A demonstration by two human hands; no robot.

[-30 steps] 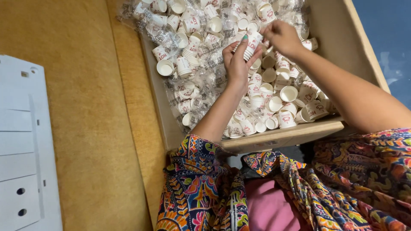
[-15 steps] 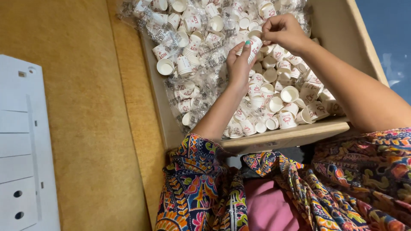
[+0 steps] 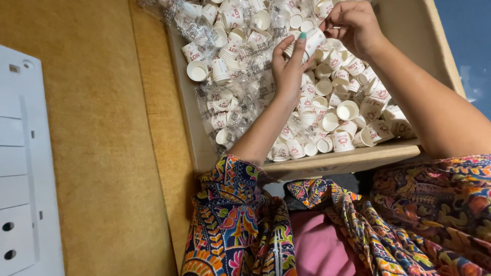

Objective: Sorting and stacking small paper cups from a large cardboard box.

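Head view: cardboard box [image 3: 409, 148] full of small white paper cups, loose ones [image 3: 348, 110] at its near-right part, bagged ones [image 3: 230, 56] at its left. Left hand [image 3: 289, 69] and right hand [image 3: 355, 23] above box middle, both grips closed on one short cup stack [image 3: 313, 41]. Judgement: stacking barely started; most loose cups left unstacked. White panel [image 3: 20, 168] well left of box.

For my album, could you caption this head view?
Both hands hold a small paper cup above a cup-filled cardboard box.
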